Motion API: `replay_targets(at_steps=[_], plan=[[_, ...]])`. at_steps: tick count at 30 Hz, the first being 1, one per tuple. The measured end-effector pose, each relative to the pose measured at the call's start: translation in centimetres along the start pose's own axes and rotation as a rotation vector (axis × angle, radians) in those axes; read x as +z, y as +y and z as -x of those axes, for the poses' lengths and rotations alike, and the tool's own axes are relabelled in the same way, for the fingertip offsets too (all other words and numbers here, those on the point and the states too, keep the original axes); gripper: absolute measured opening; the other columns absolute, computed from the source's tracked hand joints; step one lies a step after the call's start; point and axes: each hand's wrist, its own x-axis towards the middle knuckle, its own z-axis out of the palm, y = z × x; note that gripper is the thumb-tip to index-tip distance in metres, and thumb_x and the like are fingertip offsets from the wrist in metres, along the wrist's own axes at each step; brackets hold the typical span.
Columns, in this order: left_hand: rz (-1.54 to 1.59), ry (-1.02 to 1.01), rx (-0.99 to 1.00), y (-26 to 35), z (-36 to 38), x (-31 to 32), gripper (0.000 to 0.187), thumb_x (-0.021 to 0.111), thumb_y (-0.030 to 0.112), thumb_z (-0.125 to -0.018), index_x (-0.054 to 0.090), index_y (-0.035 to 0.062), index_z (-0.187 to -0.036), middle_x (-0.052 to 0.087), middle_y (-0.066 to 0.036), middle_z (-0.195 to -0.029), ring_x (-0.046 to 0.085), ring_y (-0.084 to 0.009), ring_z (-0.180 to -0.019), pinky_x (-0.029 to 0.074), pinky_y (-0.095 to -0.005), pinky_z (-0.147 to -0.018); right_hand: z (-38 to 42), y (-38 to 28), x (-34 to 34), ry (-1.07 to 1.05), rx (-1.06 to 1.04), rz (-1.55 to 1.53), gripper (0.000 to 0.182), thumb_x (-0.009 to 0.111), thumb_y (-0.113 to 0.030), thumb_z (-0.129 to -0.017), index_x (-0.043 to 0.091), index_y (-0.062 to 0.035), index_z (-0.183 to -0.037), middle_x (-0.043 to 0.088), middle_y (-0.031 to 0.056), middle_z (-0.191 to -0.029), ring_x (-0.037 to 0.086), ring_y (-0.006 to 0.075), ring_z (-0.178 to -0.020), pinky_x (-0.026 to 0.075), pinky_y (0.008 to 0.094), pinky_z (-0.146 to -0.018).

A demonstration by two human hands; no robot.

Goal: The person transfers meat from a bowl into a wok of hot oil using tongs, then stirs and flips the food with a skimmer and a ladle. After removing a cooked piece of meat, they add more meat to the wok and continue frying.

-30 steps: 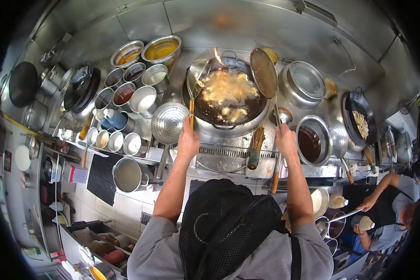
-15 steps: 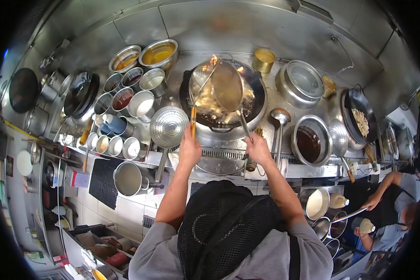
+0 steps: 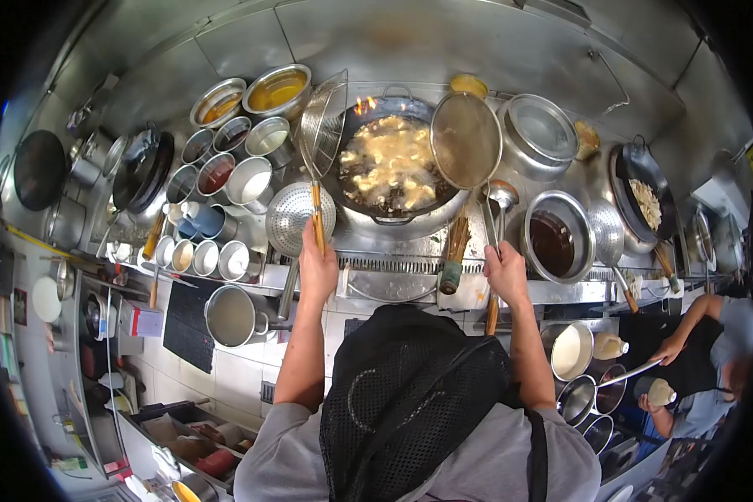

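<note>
My left hand (image 3: 316, 274) is closed round the wooden handle of a wire skimmer (image 3: 325, 125), whose basket is tilted up at the wok's left edge. In my right hand (image 3: 508, 274) is the metal handle of a fine-mesh strainer (image 3: 467, 140), its round face over the wok's right rim. Between the two tools, pale golden pieces of food (image 3: 391, 159) bubble in dark oil in the wok (image 3: 351, 202). Small flames (image 3: 365, 106) show at its back rim. A perforated scoop (image 3: 299, 217) lies below the skimmer, close to my left hand.
Left of the wok stand several metal pots of sauces and seasonings (image 3: 253, 182). A bamboo brush (image 3: 454, 255), a ladle (image 3: 504, 194) and a bowl of dark sauce (image 3: 552, 243) are at right. A co-worker's hand (image 3: 668, 350) holds a long-handled pan at lower right.
Both tools have swung apart from above the wok, the skimmer to the left and the strainer to the right. The frying food is now in plain sight.
</note>
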Motion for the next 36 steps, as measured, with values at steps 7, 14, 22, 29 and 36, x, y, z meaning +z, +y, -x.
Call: replay_targets(at_steps=[7, 14, 22, 29, 36], plan=[[0.005, -0.018, 0.006, 0.2, -0.1, 0.3, 0.060, 0.051, -0.002, -0.090, 0.029, -0.0008, -0.146, 0.054, -0.033, -0.130, 0.054, -0.0501, -0.119, 0.044, -0.0491, -0.099, 1.9, -0.7, 0.1, -0.300, 0.165, -0.188, 0.027, 0.057, -0.023, -0.098, 0.058, -0.0013, -0.083, 0.058, 0.0041, -0.060, 0.053, 0.0120, -0.046, 0.042, 0.0298, -0.040], [0.029, -0.003, 0.003, -0.8, 1.0, 0.7, 0.058, 0.049, -0.001, -0.092, 0.028, -0.0030, -0.147, 0.053, -0.034, -0.130, 0.055, -0.0488, -0.118, 0.044, -0.0473, -0.098, -2.6, 2.7, 4.8, -0.413, -0.118, 0.071, 0.023, 0.059, -0.022, -0.096, 0.058, 0.0006, -0.094, 0.059, 0.0184, -0.063, 0.060, 0.0319, -0.055, 0.048, 0.0424, -0.054], [0.121, -0.009, -0.050, -1.1, 2.6, -0.5, 0.057, 0.048, 0.000, -0.093, 0.029, -0.0059, -0.146, 0.050, -0.034, -0.134, 0.052, -0.0484, -0.121, 0.043, -0.0447, -0.100, -2.4, 0.9, 4.8, -0.051, -0.210, 0.184, 0.026, 0.060, -0.023, -0.097, 0.054, 0.0005, -0.086, 0.059, 0.0209, -0.063, 0.060, 0.0368, -0.059, 0.046, 0.0443, -0.055], [0.060, 0.009, 0.011, -3.1, 1.7, -0.3, 0.062, 0.048, -0.004, -0.089, 0.026, -0.0051, -0.147, 0.049, -0.034, -0.135, 0.050, -0.0506, -0.122, 0.042, -0.0480, -0.102, -0.4, -0.6, 2.8, 0.029, 0.031, 0.039, 0.032, 0.057, -0.021, -0.096, 0.052, 0.0038, -0.076, 0.061, 0.0182, -0.061, 0.064, 0.0273, -0.055, 0.047, 0.0414, -0.055], [-0.089, -0.018, 0.074, -6.6, -2.9, 1.2, 0.070, 0.051, -0.004, -0.083, 0.025, 0.0011, -0.149, 0.051, -0.034, -0.129, 0.053, -0.0512, -0.115, 0.046, -0.0536, -0.094, 0.5, 0.0, 2.1, 0.112, 0.015, 0.088, 0.029, 0.054, -0.020, -0.096, 0.054, 0.0047, -0.081, 0.061, 0.0265, -0.068, 0.067, 0.0406, -0.064, 0.050, 0.0473, -0.061]])
